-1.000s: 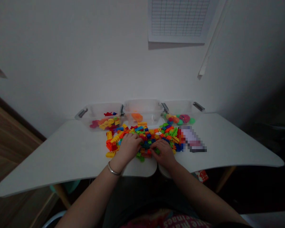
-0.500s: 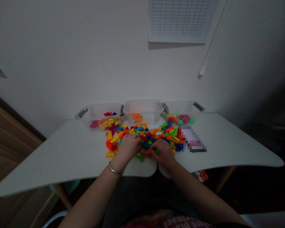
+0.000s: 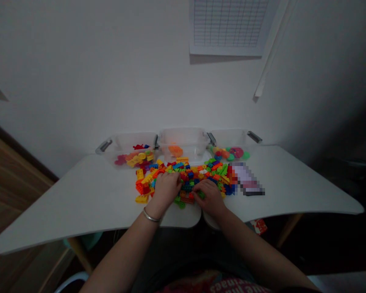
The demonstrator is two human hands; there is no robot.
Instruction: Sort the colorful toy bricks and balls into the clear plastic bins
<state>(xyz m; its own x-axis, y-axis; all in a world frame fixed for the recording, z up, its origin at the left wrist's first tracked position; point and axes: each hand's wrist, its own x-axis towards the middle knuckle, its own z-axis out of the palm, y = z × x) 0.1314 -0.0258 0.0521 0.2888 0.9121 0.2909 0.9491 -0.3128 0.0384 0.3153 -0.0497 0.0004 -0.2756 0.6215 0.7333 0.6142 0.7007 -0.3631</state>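
Note:
A heap of colourful plastic building blocks (image 3: 190, 176) lies in the middle of the white table. My left hand (image 3: 167, 189), with a silver bangle at the wrist, rests on the heap's near left part. Its fingers are curled in, and what they may grip is hidden. Close by on the right, my right hand (image 3: 212, 198) is closed at the heap's near edge, with a green block (image 3: 201, 195) showing in its curled fingers. In the gap between the hands are dark green and red blocks, and a round green piece (image 3: 181, 205) sits nearest me.
Along the wall stand three clear bins: the left bin (image 3: 118, 143) with mixed pieces, the middle bin (image 3: 186, 136) with orange ones, the right bin (image 3: 228, 136) with round pieces. A pixelated flat object (image 3: 248, 179) lies right of the heap. The table (image 3: 94, 203) has a notch in front.
My left hand has turned slightly and its fingers are drawn in more, the wrist shifting a little right. The right hand stays nearly in place with the green block.

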